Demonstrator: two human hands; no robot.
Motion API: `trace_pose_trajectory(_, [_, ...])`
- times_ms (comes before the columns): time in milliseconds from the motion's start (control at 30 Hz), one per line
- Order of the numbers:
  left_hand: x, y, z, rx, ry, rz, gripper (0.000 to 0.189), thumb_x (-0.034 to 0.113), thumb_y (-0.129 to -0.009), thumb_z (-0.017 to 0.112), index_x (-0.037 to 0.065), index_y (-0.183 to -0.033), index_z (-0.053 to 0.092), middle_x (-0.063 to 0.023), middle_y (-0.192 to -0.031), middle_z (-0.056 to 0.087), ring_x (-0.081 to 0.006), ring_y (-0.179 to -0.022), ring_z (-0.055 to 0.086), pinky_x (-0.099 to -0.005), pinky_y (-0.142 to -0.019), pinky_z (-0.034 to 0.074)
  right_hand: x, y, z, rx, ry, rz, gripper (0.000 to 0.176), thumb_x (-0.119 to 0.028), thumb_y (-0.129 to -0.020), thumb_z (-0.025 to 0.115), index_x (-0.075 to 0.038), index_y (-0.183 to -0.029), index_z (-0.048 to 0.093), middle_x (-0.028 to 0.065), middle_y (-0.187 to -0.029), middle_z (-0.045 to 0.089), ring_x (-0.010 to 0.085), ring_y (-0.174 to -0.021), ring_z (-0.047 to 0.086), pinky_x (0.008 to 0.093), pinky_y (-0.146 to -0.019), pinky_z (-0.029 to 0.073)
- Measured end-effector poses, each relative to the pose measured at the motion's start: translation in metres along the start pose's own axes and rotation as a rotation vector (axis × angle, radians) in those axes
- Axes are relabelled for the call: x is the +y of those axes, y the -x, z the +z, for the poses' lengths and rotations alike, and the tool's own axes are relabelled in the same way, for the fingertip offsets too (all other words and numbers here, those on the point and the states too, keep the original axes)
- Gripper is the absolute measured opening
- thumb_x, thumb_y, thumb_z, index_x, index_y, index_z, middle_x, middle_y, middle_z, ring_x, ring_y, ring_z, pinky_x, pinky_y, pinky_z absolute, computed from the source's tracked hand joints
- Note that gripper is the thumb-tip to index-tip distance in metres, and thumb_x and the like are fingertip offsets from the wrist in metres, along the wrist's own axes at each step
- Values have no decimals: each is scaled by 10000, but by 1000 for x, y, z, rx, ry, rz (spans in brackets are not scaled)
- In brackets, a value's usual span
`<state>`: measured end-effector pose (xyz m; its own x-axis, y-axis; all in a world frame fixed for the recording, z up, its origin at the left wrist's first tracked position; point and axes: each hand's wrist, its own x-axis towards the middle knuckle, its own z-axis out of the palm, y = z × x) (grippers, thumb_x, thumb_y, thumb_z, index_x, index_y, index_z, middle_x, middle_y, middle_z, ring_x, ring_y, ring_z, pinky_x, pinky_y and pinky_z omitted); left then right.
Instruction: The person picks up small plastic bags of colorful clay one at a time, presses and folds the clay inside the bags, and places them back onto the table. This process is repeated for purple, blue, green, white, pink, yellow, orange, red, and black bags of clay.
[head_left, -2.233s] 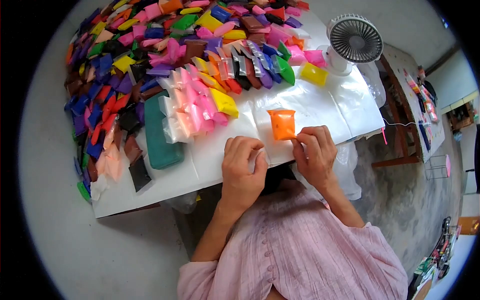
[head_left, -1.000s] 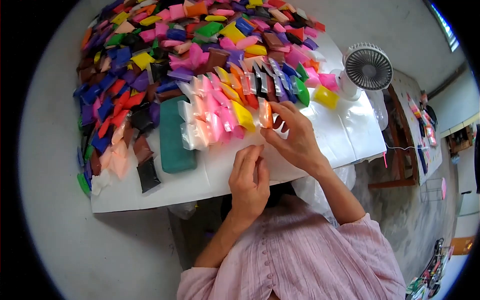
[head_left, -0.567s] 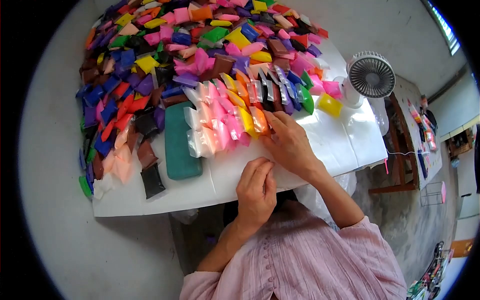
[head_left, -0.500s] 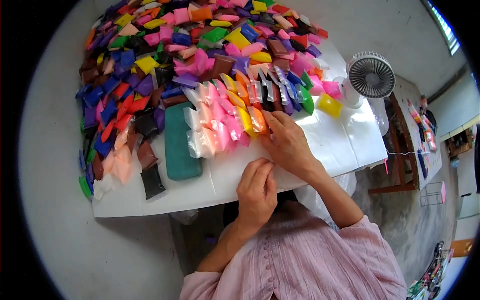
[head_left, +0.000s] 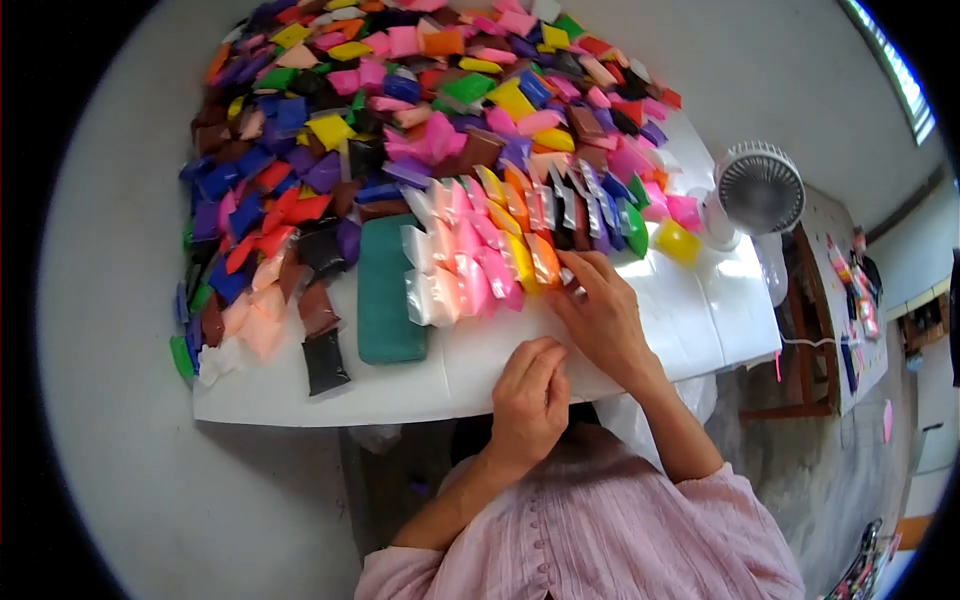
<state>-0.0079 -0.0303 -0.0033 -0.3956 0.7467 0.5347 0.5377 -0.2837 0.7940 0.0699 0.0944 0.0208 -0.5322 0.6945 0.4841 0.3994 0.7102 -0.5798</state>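
My right hand (head_left: 603, 325) is at the near end of rows of small, clear-edged packets, its fingers curled beside an orange packet (head_left: 543, 262). A shiny bit of clear plastic shows between these fingers; most of that small packet is hidden. Close to the table's front edge, my left hand (head_left: 531, 395) is closed with fingers pressed together, and whatever it may hold is hidden. The rows overlap and run from white packets (head_left: 428, 298) through pink (head_left: 497, 275), yellow (head_left: 520, 262) and black to green (head_left: 633, 228). Left of them lies a dark green block (head_left: 391, 300).
A big heap of mixed coloured packets (head_left: 330, 130) covers the table's back and left. One yellow packet (head_left: 679, 242) lies by a white fan (head_left: 757, 190) at the right. The white table top (head_left: 470, 385) ends just before my body. Another table (head_left: 850, 290) stands farther right.
The whole view has shifted, so the table things appear lower and to the right. My right hand stays by the orange packet, with shiny plastic now showing at its fingers. My left hand remains closed.
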Motion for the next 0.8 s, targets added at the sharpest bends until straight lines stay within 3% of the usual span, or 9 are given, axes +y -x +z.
trace_pose_trajectory(133, [3, -4, -10, -38, 106, -2, 137, -59, -844, 567, -26, -969, 613, -125, -955, 615, -246, -785, 619, -300, -663, 501, 1, 10, -6, 37, 42, 24, 381, -105, -812, 690, 0, -1160, 575, 177, -1083, 593, 291, -771, 634, 375, -705, 518])
trace_pose_trajectory(300, [38, -16, -62, -102, 112, 104, 190, -93, -809, 576, -37, -981, 632, -157, -907, 643, -251, -782, 641, -314, -721, 514, 3, 30, -28, 58, 83, 50, 190, -9, -790, 681, -2, -968, 615, 117, -839, 596, 218, -588, 607, 316, -546, 490])
trace_pose_trajectory(400, [32, -43, -108, 29, -156, 244, 129, -44, -825, 571, -33, -939, 631, -158, -906, 644, -257, -793, 639, -320, -730, 505, 11, 43, -33, 82, 94, 61, 177, 0, -787, 683, -9, -947, 609, 114, -823, 592, 210, -585, 603, 308, -537, 479])
trace_pose_trajectory(500, [1, -90, -156, 167, -352, 30, 117, -13, -862, 562, -19, -959, 626, -89, -887, 628, -170, -790, 585, -285, -720, 472, 6, 45, -32, 78, 117, 62, 182, -8, -786, 687, -13, -947, 604, 112, -826, 588, 220, -604, 610, 319, -553, 485])
trace_pose_trajectory(533, [-13, -107, -171, 216, -451, 28, 140, -5, -851, 571, -15, -980, 622, -107, -930, 625, -221, -846, 596, -331, -749, 477, 7, 46, -30, 78, 147, 38, 185, -11, -786, 687, -15, -950, 602, 112, -827, 586, 224, -617, 613, 325, -561, 488])
trace_pose_trajectory(600, [-64, -148, -209, 244, -941, 156, 193, 59, -820, 613, 0, -1004, 624, -136, -985, 614, -295, -928, 588, -398, -800, 477, 11, 46, -27, 85, 207, -10, 192, -17, -787, 688, -20, -957, 599, 110, -829, 582, 233, -644, 620, 337, -579, 494])
trace_pose_trajectory(700, [-98, -171, -222, 165, -1128, 80, 266, 113, -781, 639, 12, -1027, 632, -162, -1012, 597, -357, -1002, 556, -450, -845, 465, 8, 46, -28, 67, 167, 41, 195, -24, -790, 685, -26, -964, 597, 111, -833, 579, 245, -681, 627, 352, -599, 501])
trace_pose_trajectory(800, [-126, -179, -231, 48, -1291, 65, 233, 119, -778, 626, -21, -964, 642, -164, -990, 593, -339, -966, 555, -431, -824, 474, 9, 47, -28, 76, 166, 39, 195, -27, -790, 686, -26, -963, 597, 111, -833, 580, 249, -689, 629, 351, -600, 502])
